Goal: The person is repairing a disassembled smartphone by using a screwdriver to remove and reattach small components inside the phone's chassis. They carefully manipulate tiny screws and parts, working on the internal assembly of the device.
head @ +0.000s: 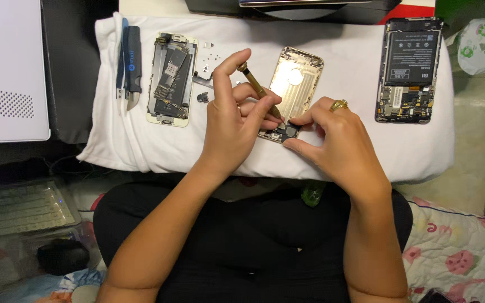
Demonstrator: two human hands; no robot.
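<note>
White cloth point(141, 151) spread over the bench, probably so small parts stay visible and don't roll; gold phone shell point(294, 90) lies open at centre frame; left hand point(232, 120) has its fingers closed round a brass screwdriver point(258, 90), tip down at the shell's lower end; right hand point(338, 143) pinches that lower edge, apparently to steady it; removed phone board assembly point(169, 78) and loose screws point(214, 56) parked upper left beside blue pry tools point(130, 62); second opened phone point(408, 70) upper right, well apart.
</note>
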